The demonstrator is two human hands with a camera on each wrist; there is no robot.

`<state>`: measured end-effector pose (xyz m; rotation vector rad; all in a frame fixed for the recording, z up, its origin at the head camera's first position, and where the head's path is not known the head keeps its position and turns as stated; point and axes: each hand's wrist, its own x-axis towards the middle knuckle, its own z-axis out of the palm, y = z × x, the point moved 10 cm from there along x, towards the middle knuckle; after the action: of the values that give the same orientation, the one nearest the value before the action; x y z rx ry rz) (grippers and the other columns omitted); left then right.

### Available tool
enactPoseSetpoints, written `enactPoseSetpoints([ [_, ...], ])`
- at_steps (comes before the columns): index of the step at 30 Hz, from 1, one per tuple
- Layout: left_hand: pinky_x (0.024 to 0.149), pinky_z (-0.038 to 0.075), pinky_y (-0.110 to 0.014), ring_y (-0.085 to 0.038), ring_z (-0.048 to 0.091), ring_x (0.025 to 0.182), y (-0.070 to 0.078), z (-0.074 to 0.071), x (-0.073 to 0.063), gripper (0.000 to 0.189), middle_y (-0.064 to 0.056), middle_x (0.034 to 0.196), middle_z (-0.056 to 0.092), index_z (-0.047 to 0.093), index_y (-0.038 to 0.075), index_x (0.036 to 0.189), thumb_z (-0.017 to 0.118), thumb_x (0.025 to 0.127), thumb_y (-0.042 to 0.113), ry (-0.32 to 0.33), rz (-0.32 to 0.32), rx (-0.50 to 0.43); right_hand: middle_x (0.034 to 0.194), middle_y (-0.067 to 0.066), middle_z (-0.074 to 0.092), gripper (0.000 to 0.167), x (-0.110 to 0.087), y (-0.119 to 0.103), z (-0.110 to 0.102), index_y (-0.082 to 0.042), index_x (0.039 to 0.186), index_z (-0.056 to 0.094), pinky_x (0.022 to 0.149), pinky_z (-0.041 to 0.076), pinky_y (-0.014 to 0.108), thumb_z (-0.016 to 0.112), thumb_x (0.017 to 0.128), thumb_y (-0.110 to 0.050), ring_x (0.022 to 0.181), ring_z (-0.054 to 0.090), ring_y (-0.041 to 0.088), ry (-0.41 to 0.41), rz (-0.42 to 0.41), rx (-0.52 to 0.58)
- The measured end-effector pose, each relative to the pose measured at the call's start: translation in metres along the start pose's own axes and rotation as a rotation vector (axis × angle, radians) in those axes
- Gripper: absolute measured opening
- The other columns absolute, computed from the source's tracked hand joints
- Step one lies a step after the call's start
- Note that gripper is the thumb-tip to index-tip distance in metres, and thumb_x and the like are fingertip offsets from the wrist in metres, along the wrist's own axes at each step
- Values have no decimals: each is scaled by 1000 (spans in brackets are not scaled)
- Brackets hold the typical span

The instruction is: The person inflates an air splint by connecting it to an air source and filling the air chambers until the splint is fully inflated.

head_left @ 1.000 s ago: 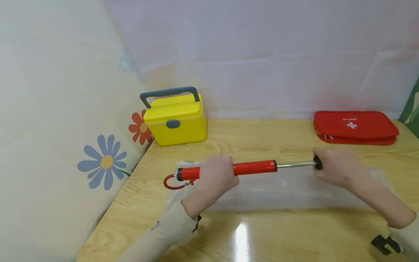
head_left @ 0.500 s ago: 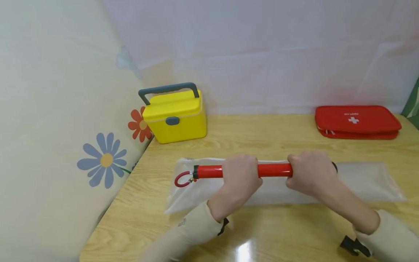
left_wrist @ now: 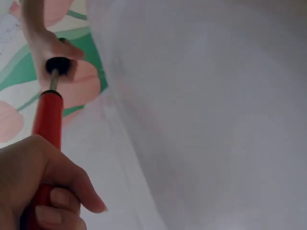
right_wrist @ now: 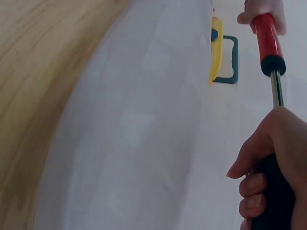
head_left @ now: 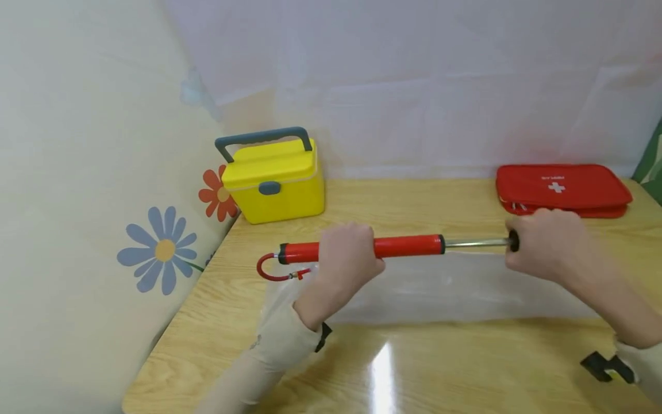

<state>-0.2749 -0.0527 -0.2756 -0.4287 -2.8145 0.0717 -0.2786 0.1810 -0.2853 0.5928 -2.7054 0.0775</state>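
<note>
While the left hand gripped the red hand pump, the right hand clutched its black handle, metal rod showing between; the pump hung above the clear plastic bag, yellow lidded box far left!

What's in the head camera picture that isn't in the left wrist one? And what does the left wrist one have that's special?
Only the head view: the yellow box, the red first-aid pouch, the blue flower and the red hose.

Only the left wrist view: big pink shapes and the curled fingertips.

Both: the red pump, its silver rod, the person's left grip around the pump, and right grip at its black handle.
</note>
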Motion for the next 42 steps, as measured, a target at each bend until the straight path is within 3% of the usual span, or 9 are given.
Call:
enactPoseSetpoints([
  [5, 35, 31, -24, -12, 36, 41, 36, 10, -1, 33, 6, 48, 28, 51, 17, 52, 75, 72, 30, 7, 50, -10, 51, -5, 27, 26, -3, -25, 13, -16, 56, 40, 43, 20, 28, 65, 64, -12, 48, 27, 13, -37, 22, 0],
  [10, 36, 32, -26, -14, 42, 40, 45, 17, -7, 31, 5, 46, 39, 55, 16, 55, 78, 71, 30, -1, -14, -23, 49, -4, 37, 22, 4, -62, 18, -14, 60, 50, 39, 28, 27, 71, 65, -19, 43, 34, 12, -30, -5, 1],
  [15, 35, 31, -25, -12, 38, 39, 57, 20, -7, 31, 5, 46, 35, 54, 16, 56, 76, 72, 29, 5, 67, -31, 48, -4, 38, 18, 5, -76, 21, -14, 63, 54, 37, 30, 26, 71, 63, -19, 40, 35, 12, 9, -31, -6],
  [18, 35, 30, -25, -12, 35, 40, 48, 23, -9, 30, 6, 47, 30, 51, 15, 53, 72, 72, 24, -8, 108, -33, 47, -6, 35, 17, 4, -76, 24, -15, 63, 51, 37, 27, 26, 68, 63, -16, 40, 32, 10, 62, -76, 17],
  [21, 36, 31, -25, -14, 35, 40, 24, 24, -11, 28, 4, 48, 30, 52, 13, 54, 72, 71, 21, -22, 99, -27, 49, -8, 37, 19, 2, -65, 26, -14, 67, 49, 39, 28, 27, 68, 65, -13, 43, 33, 10, 103, -105, 80],
  [26, 37, 36, -25, -16, 40, 39, -12, 20, -13, 22, 1, 48, 43, 61, 8, 66, 78, 69, 22, -40, 28, -29, 53, -5, 41, 25, -5, -12, 14, -12, 71, 50, 40, 30, 30, 74, 64, -12, 45, 38, 15, 190, -30, 83],
  [31, 39, 35, -24, -16, 39, 39, -8, 23, -9, 20, 1, 48, 44, 64, 8, 69, 76, 72, 24, -60, 69, -24, 52, -6, 39, 26, -11, 10, 9, -13, 70, 52, 40, 28, 29, 77, 64, -16, 44, 36, 13, 237, -27, 37],
  [38, 39, 35, -25, -15, 41, 40, 6, 16, -9, 20, 2, 46, 43, 64, 10, 65, 75, 74, 24, -40, 51, -12, 48, -10, 29, 29, -16, -16, 3, -16, 62, 45, 39, 19, 27, 73, 62, -19, 40, 27, 10, 338, -105, -5],
  [42, 38, 33, -25, -14, 37, 39, 15, 8, -10, 23, 4, 44, 33, 61, 12, 59, 74, 74, 24, -7, 31, 3, 46, -9, 28, 29, -6, -36, -1, -16, 59, 43, 39, 18, 26, 72, 62, -17, 40, 26, 10, 304, -102, -16],
])
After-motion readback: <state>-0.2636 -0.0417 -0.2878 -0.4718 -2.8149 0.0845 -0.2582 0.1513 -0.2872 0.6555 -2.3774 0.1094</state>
